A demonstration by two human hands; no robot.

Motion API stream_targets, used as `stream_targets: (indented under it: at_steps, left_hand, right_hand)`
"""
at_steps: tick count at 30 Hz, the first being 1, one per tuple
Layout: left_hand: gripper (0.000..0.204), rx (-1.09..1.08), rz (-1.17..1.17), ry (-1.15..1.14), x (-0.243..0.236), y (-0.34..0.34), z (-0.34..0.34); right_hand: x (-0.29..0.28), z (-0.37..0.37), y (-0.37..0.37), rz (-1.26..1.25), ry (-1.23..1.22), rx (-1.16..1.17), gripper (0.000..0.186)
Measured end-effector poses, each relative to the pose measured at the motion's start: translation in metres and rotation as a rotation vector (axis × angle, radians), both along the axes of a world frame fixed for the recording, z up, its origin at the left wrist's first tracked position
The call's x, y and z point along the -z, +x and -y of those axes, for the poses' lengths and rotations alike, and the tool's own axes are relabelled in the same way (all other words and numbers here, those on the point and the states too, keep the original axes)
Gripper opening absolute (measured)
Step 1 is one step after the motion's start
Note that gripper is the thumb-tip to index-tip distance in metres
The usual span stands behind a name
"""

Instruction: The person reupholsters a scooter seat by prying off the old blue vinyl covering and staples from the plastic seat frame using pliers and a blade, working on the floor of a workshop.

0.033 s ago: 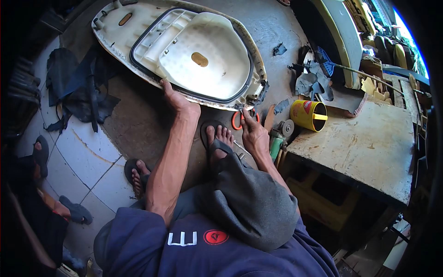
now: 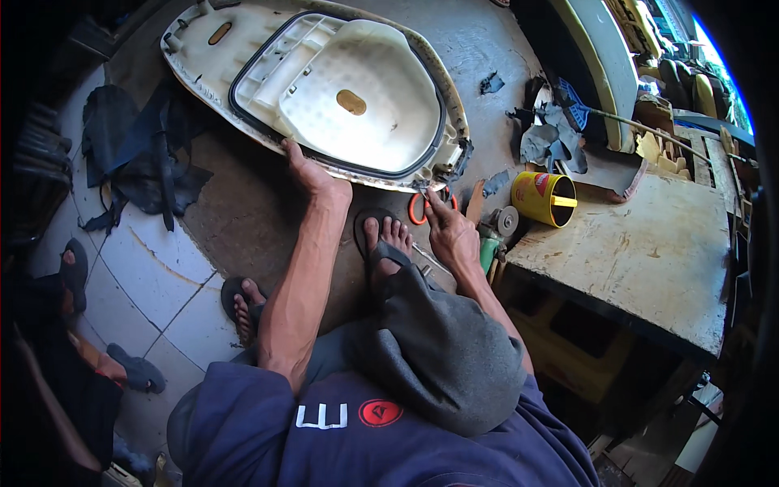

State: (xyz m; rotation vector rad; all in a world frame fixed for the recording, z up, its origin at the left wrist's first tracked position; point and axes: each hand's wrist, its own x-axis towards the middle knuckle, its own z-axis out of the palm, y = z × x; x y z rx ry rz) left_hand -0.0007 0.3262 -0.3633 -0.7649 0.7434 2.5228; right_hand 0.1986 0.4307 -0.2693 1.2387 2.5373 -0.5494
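Note:
An upturned motorcycle seat (image 2: 381, 105) shows its pale plastic underside, ringed by a black rubber seal (image 2: 243, 114). My left hand (image 2: 318, 177) grips the seat's near edge; its fingers are partly hidden by the seat. At the seat's near right end, my right hand (image 2: 452, 235) is closed, fingertips at the rim. What those fingers pinch, if anything, is too small to make out. Torn dark cover material (image 2: 458, 162) clings to the rim just above it. Orange-handled scissors (image 2: 417, 209) lie beside my right fingers, partly covered.
To the right stand a yellow tub (image 2: 535, 197), a green angle grinder (image 2: 490, 243) and a worn wooden bench (image 2: 641, 256). Black cover scraps (image 2: 142, 154) lie at left. Further scraps (image 2: 552, 146) and a blue-headed swatter (image 2: 576, 109) sit upper right. Another person's foot (image 2: 134, 369) is lower left.
My right hand has shifted very slightly at the rim. The seat and my left hand look unmoved.

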Motion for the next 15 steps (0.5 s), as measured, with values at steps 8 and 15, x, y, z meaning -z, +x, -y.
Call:
stream_targets:
  at_steps: [8, 15]
  left_hand:
    - [0.073, -0.018, -0.037, 0.003, 0.0, 0.01, 0.002]
    - [0.075, -0.057, 0.027, -0.016, -0.008, 0.008, -0.005]
  right_hand:
    - [-0.032, -0.014, -0.023, 0.243, 0.17, -0.424, 0.037]
    - [-0.015, 0.017, -0.025, 0.233, 0.365, -0.327, 0.041]
